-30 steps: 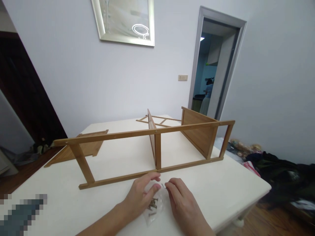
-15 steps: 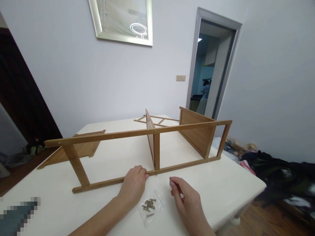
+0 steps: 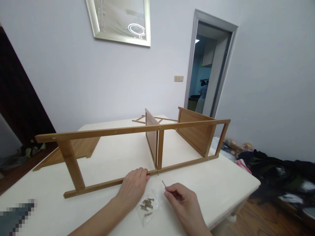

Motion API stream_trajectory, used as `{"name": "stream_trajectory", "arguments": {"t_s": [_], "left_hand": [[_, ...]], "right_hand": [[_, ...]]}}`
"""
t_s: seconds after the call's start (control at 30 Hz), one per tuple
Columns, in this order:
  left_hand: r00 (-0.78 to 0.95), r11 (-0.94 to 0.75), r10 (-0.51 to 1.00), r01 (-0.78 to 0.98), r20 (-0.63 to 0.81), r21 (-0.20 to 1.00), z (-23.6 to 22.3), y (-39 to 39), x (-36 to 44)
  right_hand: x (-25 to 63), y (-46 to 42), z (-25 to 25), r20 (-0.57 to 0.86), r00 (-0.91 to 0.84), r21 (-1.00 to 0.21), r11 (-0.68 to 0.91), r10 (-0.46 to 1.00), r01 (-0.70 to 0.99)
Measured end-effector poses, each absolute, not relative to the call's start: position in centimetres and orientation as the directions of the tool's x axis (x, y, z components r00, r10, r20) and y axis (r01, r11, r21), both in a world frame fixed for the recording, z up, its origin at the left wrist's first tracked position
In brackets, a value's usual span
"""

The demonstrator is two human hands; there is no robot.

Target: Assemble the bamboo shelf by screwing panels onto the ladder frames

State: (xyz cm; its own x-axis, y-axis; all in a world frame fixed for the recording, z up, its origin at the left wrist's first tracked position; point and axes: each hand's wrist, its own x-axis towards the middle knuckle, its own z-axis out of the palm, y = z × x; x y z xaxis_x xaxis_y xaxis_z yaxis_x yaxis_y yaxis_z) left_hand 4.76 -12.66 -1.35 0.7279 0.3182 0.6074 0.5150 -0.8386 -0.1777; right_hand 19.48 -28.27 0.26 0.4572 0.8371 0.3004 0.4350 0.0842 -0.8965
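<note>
A wooden shelf frame [image 3: 103, 186] lies on its long side, with a middle panel [image 3: 152, 139] and an end panel [image 3: 193, 132] standing behind it. My left hand [image 3: 134, 185] is closed around its lower rail, just left of the middle crossbar [image 3: 160, 149]. A small bolt head [image 3: 158, 174] shows on the rail below that crossbar. My right hand [image 3: 183, 198] pinches a thin metal hex key [image 3: 163, 184], its tip pointing up and left, apart from the bolt. Between my hands, several bolts [image 3: 147, 205] lie on a clear plastic bag [image 3: 144, 219].
The white table [image 3: 216, 183] carries another wooden panel [image 3: 81, 144] at left and a slim wooden frame [image 3: 139, 120] at the back. Dark clothing [image 3: 273, 177] is heaped beyond the right edge. A person [image 3: 203, 93] stands through the doorway.
My right hand has turned the hex key so its tip sticks out toward the lower rail. The shelf frame's left end sits slightly further left in view. My left hand keeps its grip.
</note>
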Motion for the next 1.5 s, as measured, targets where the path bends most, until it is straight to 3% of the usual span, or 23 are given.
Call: {"name": "stream_trajectory", "arguments": {"t_s": [0.27,0.37,0.43,0.53,0.6,0.73,0.9,1.07,1.13,1.2,1.27,1.33,1.4,1.5], "left_hand": [[0.751,-0.831,0.326,0.517,0.574,-0.204,-1.2,-12.9,4.5],[0.762,-0.828,0.328,0.516,0.558,-0.218,-1.3,-12.8,4.4],[0.767,-0.825,0.319,0.514,0.556,-0.236,-1.4,-12.8,4.4],[0.771,-0.821,0.302,0.509,0.560,-0.259,-1.5,-12.7,4.2],[0.773,-0.821,0.294,0.506,0.562,-0.266,-1.6,-12.7,4.2],[0.764,-0.816,0.308,0.518,0.567,-0.256,-1.8,-12.6,4.3],[0.725,-0.844,0.315,0.509,0.612,-0.170,-1.3,-13.1,4.3],[0.663,-0.920,0.285,0.391,0.692,0.005,-0.2,-14.7,3.8],[0.657,-0.931,0.346,0.326,0.670,0.162,0.2,-15.6,3.8],[0.654,-0.877,0.470,0.269,0.593,0.398,0.3,-16.3,3.9],[0.637,-0.703,0.635,0.242,0.437,0.669,0.1,-16.8,4.3],[0.609,-0.415,0.766,0.224,0.206,0.882,-0.2,-17.0,4.8],[0.608,-0.115,0.794,0.156,-0.003,0.981,-0.4,-16.9,5.2],[0.638,0.218,0.751,0.003,-0.170,0.976,-0.1,-16.8,5.4]], "right_hand": [[19.7,-27.9,0.5,0.179,0.467,-0.956,0.041,0.866,0.289],[20.5,-27.6,1.0,0.097,0.504,-0.994,0.060,0.858,0.089],[21.3,-27.1,1.4,-0.011,0.490,-0.988,0.066,0.872,-0.139],[22.2,-26.0,1.8,-0.198,0.369,-0.848,0.029,0.908,-0.529],[22.4,-25.2,1.9,-0.241,0.313,-0.742,0.034,0.919,-0.669],[21.9,-24.0,1.6,-0.204,0.304,-0.621,0.118,0.930,-0.775],[21.5,-23.8,1.3,-0.204,0.303,-0.568,0.139,0.931,-0.811],[21.7,-24.0,1.2,-0.223,0.257,-0.521,0.108,0.940,-0.847],[21.7,-24.0,1.1,-0.231,0.244,-0.513,0.095,0.942,-0.853],[21.7,-23.8,1.1,-0.251,0.241,-0.504,0.086,0.937,-0.859],[21.8,-23.7,1.0,-0.268,0.244,-0.494,0.084,0.932,-0.865],[21.8,-23.7,1.0,-0.265,0.241,-0.486,0.086,0.933,-0.869],[21.8,-23.7,1.0,-0.247,0.234,-0.475,0.093,0.940,-0.875],[21.9,-23.7,1.0,-0.238,0.223,-0.449,0.096,0.945,-0.888]]}}
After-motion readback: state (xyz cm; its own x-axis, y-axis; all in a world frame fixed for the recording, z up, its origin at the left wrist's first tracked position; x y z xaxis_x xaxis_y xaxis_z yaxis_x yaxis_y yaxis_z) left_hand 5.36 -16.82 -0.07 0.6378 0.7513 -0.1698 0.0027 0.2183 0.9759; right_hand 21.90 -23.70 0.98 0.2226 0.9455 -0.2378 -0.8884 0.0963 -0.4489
